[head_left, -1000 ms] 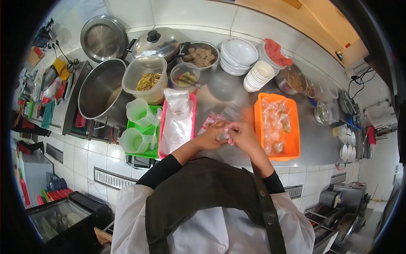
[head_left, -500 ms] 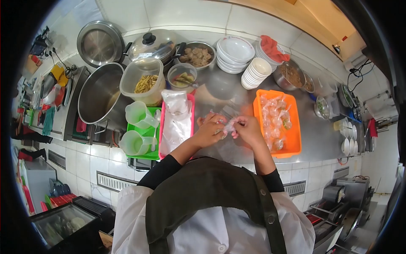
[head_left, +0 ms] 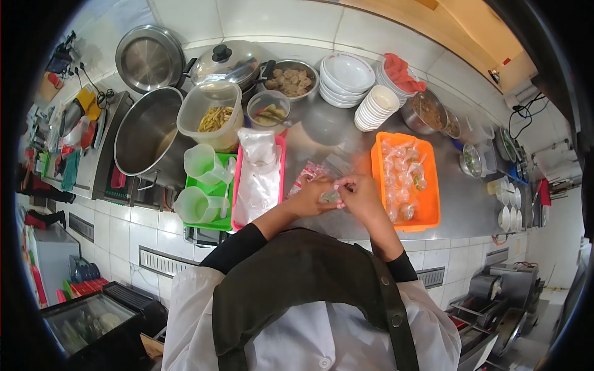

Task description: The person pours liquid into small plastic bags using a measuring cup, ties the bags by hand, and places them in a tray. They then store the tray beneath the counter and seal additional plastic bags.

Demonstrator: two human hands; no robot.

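From my remote seat, I see the left hand (head_left: pixel 311 195) and right hand (head_left: pixel 360 196) close together, left of the orange tray (head_left: pixel 433 179) over the metal surface (head_left: pixel 328 227). The left cups a small clear bag (head_left: pixel 329 196); the right's fingers pinch it. Farther left of that tray lies a red-and-white packet (head_left: pixel 307 173); filled bags (head_left: pixel 403 176) sit inside it, stacked cups (head_left: pixel 375 108) behind.

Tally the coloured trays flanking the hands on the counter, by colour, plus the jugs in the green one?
Green tray: 1
Pink tray: 1
Orange tray: 1
Plastic jugs: 2
Total: 5
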